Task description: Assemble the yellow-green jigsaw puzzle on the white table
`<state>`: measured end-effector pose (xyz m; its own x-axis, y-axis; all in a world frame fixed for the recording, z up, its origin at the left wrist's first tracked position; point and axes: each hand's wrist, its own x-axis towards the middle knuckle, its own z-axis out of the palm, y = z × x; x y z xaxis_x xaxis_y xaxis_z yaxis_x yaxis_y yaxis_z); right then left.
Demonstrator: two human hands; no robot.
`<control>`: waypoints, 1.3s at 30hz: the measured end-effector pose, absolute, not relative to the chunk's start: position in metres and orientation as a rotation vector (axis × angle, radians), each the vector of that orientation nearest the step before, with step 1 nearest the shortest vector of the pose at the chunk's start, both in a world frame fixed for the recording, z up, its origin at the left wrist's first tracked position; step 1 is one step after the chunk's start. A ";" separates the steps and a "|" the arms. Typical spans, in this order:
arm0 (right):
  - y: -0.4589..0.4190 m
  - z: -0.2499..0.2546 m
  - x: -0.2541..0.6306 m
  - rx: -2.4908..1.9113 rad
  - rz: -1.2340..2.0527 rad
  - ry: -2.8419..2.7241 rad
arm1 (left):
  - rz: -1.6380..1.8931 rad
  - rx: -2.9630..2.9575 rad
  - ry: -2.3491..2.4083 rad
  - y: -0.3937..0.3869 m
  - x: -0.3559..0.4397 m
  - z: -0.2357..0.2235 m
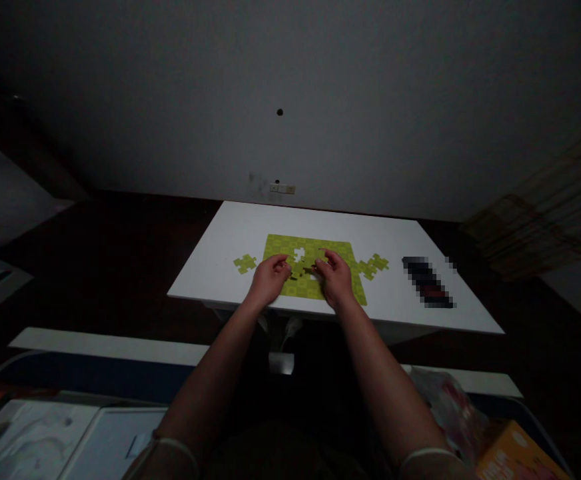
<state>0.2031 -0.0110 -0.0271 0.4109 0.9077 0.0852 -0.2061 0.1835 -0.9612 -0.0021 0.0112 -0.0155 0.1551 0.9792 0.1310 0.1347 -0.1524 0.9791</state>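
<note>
Left hand: the left hand (pixel 270 280) arches over the near left of the green jigsaw puzzle (pixel 320 250), fingers curled toward the middle; whether they pinch a piece is too small to tell

Right hand: the right hand (pixel 335 280) arches over the near right of the puzzle, close to the left hand but apart from it; its fingers (pixel 319 261) bend inward (any pinch is hidden in shadow)

Puzzle: lies flat near the middle of the white table (pixel 230 227), mostly joined, with a white gap (pixel 299 254) near its far edge

Loose pieces: a green cluster (pixel 245 264) sits just left of the puzzle, another (pixel 372 266) just right of it

Table: a pixelated dark object (pixel 428 282) lies right of the second cluster

Nearby: an orange box (pixel 515 457) sits low at right, beside a plastic bag (pixel 445 407)
</note>
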 end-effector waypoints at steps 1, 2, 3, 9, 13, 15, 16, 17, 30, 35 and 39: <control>-0.010 -0.028 0.203 -1.109 0.892 -0.765 | 1.158 1.575 1.184 0.012 -0.008 -0.014; -0.009 -0.028 0.203 -1.125 0.860 -0.745 | 1.189 1.657 1.226 0.014 -0.013 -0.013; -0.009 -0.028 0.204 -1.150 0.819 -0.741 | 1.212 1.724 1.256 0.014 -0.019 -0.012; -0.004 -0.009 0.218 -1.373 0.515 -1.028 | 1.240 1.765 1.340 0.015 -0.040 -0.016; 0.021 0.003 0.232 -1.568 0.558 -1.373 | 1.190 1.798 1.313 0.013 -0.039 -0.017; 0.034 0.001 0.236 -1.650 0.580 -1.469 | 1.143 1.845 1.278 0.011 -0.038 -0.017; 0.039 -0.001 0.237 -1.677 0.581 -1.499 | 1.125 1.859 1.263 0.010 -0.038 -0.016; 0.043 -0.005 0.238 -1.692 0.577 -1.524 | 1.111 1.865 1.252 0.010 -0.038 -0.016; 0.046 -0.027 0.241 -1.657 0.522 -1.607 | 1.001 1.905 1.137 0.001 -0.038 -0.002; 0.045 -0.015 0.257 -1.386 0.273 -1.136 | 0.960 1.995 1.235 -0.004 -0.038 0.000; 0.036 0.005 0.278 -1.234 0.229 -0.895 | 0.944 2.112 1.431 -0.006 -0.030 -0.006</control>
